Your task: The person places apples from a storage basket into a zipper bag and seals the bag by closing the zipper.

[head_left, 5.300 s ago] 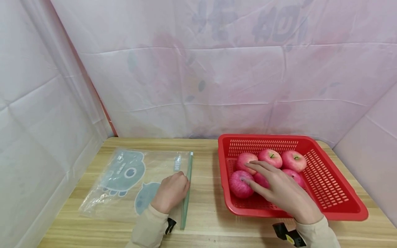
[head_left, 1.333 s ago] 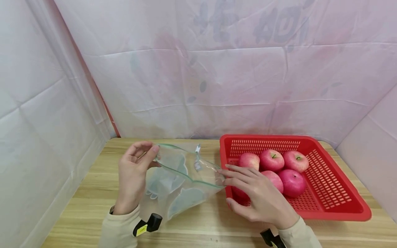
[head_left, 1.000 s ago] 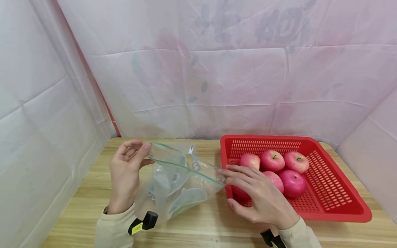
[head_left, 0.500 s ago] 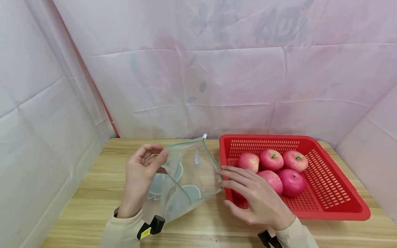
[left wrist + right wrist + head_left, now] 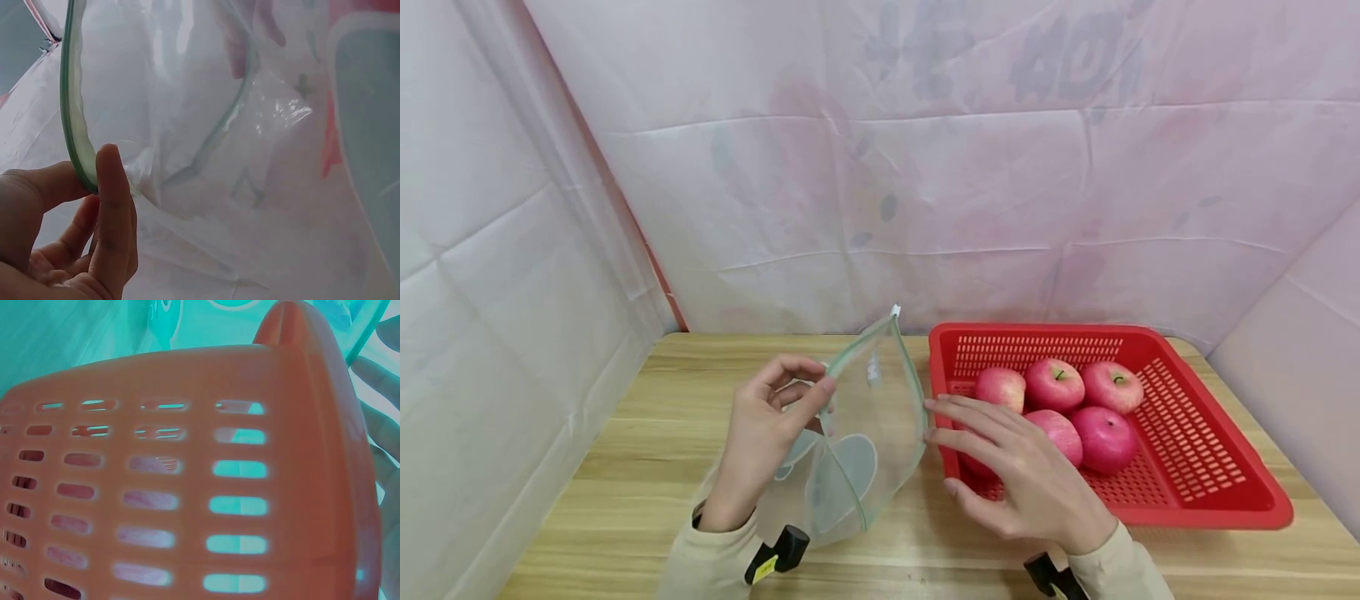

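A clear zip bag (image 5: 880,425) with a green zip edge and pale printed shapes stands with its mouth spread apart. My left hand (image 5: 775,429) pinches the near left rim between thumb and fingers; in the left wrist view, the left hand (image 5: 87,231) holds the green edge. With fairly straight fingers, my right hand (image 5: 1022,475) touches the bag's right rim, reaching over the left side of the red basket (image 5: 1195,433). Several apples (image 5: 1105,439) lie in the basket, one partly hidden under the right hand. The basket wall (image 5: 300,487) fills most of the right wrist view.
The bag and basket stand side by side on a wooden table (image 5: 647,442). Whitish printed cloth (image 5: 880,192) hangs behind the table and at both sides. A white zip slider (image 5: 895,311) sits at the bag's far upper corner.
Earlier the bag lay flat under my left hand. Over the last second, the left hand, pinching the rim, has moved right and the bag's mouth has widened. The right hand has hardly moved lately.
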Motion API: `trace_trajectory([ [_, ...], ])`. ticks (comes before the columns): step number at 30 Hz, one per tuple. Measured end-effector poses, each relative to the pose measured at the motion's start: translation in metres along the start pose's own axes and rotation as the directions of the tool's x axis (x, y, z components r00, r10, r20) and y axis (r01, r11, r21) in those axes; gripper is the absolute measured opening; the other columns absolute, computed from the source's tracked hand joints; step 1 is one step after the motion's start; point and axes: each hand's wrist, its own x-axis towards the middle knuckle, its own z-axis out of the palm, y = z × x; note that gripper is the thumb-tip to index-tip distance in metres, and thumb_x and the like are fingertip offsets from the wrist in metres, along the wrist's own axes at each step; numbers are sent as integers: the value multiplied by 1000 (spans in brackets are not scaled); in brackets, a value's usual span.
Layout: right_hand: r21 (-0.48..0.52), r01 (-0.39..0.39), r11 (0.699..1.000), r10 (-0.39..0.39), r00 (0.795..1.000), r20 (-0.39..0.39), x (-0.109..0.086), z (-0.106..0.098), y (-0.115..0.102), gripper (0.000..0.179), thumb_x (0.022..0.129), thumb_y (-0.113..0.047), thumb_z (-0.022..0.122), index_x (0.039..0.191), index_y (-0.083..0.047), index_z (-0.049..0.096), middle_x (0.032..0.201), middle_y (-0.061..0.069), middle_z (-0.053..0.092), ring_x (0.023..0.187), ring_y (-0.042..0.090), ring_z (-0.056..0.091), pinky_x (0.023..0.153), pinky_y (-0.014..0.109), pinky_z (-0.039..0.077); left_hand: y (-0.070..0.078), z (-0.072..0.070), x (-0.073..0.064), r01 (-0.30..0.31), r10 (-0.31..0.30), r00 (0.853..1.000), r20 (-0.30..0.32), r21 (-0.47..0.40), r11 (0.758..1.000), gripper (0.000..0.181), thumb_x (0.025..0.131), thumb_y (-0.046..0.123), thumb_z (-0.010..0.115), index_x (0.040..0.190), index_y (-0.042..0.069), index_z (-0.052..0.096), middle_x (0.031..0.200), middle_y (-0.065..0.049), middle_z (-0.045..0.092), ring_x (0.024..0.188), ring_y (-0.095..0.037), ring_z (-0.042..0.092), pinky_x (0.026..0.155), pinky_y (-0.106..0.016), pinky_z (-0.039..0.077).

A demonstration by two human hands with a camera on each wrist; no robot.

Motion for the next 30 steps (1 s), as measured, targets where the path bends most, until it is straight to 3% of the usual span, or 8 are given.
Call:
trace_trajectory([
  [6, -3, 1, 1000, -2, 1000, -6, 1, -1, 1, 38, 103, -38, 51, 128, -15, 69, 141, 9, 61, 128, 28, 59, 121, 26, 31, -2, 2, 0, -9, 9, 1000, 26, -13, 1000, 19, 93, 3, 73, 111, 0, 65, 90, -9, 67, 65, -14, 68, 56, -37, 62],
  [17, -30, -65, 997, 65, 998, -11, -1, -10, 4, 37, 102, -40, 51, 124, -17, 71, 137, 7, 64, 126, 23, 60, 120, 21, 31, -2, 3, 0, -23, 23, 999, 29, -6, 1000, 20, 94, 8, 74, 110, 2, 65, 95, -11, 67, 70, -14, 69, 57, -38, 62],
  [27, -85, -161, 983, 160, 987, -22, -13, -28, 20, 47, 103, -49, 48, 127, -15, 70, 136, 6, 64, 126, 24, 58, 116, 11, 30, 0, 3, -1, -14, 14, 1000, 24, -3, 1000, 18, 94, 3, 72, 110, 1, 65, 92, -5, 68, 68, -13, 69, 57, -37, 62],
  [30, -101, -170, 980, 165, 985, -48, -15, -33, 25, 47, 103, -48, 49, 127, -14, 70, 135, 6, 66, 125, 23, 59, 116, 13, 31, 0, 3, -1, -17, 17, 1000, 24, -1, 1000, 18, 94, 3, 72, 110, 1, 65, 92, -6, 68, 68, -13, 69, 57, -37, 62],
])
